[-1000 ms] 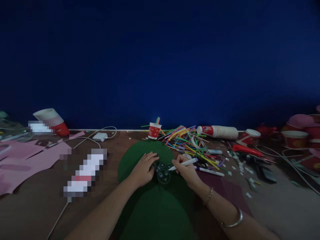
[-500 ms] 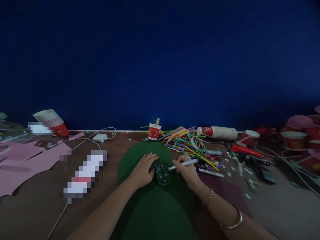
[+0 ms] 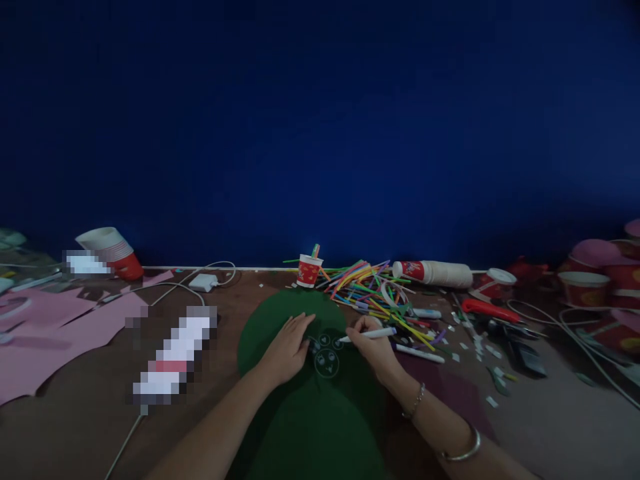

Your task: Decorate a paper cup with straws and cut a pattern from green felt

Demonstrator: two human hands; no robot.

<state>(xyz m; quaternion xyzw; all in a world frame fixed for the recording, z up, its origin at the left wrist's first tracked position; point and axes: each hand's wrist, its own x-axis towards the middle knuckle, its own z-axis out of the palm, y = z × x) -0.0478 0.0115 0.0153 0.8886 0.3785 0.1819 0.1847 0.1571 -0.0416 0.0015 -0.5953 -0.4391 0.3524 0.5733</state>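
Tabletop (image 3: 65, 437), brown, runs to a dark blue wall (image 3: 320, 133) at the far side. Paper cup (image 3: 307, 273) stands at far center, a colored strip protruding; a tilted cup stack (image 3: 131, 264) is at far left. Left hand (image 3: 286, 350) rests on the green sheet (image 3: 263, 317) at near center, fingers extended, nearly together, thumb apart beside a white drawing (image 3: 327, 371). Right hand (image 3: 375, 350) has fingers clamped on a white marker (image 3: 375, 334), tip at the drawing's right upper circle; contact cannot be confirmed.
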